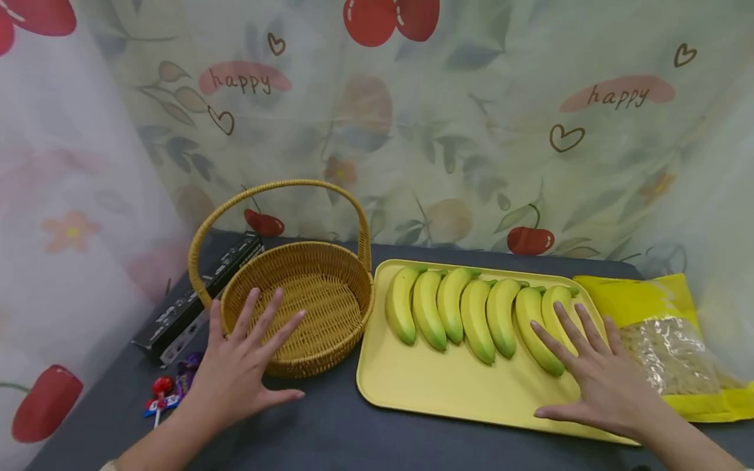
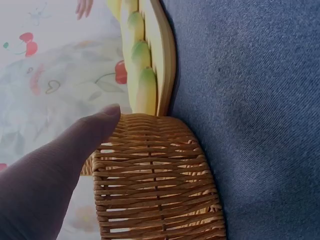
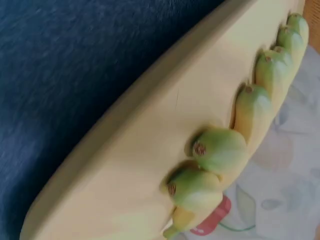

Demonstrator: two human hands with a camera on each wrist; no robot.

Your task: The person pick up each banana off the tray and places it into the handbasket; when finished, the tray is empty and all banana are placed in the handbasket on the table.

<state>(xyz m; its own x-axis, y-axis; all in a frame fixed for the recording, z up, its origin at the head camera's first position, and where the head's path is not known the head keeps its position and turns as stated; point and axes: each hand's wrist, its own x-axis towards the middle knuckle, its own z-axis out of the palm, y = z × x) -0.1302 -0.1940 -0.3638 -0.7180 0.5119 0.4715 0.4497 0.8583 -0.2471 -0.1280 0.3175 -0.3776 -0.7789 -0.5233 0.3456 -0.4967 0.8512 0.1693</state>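
My left hand (image 1: 235,373), fingers spread and straight, is held over the near left side of a round wicker basket (image 1: 300,353) with a tall arched handle. In the left wrist view its thumb (image 2: 75,137) overlaps the woven wall (image 2: 155,185). The basket holds nothing. Over the right end of a yellow tray (image 1: 448,396) my right hand (image 1: 607,376) is spread in the same way, holding nothing. Several yellow bananas (image 1: 427,311) with green tips lie side by side along the tray's back half; the right fingers overlap the rightmost ones in the head view.
A yellow bag with a clear window (image 1: 671,353) lies right of the tray. Behind the basket on the left is a long black box (image 1: 194,301). A red lollipop (image 1: 162,386) and purple-wrapped candy (image 1: 188,369) lie near the left forearm. A printed curtain (image 1: 448,131) hangs behind the dark tabletop.
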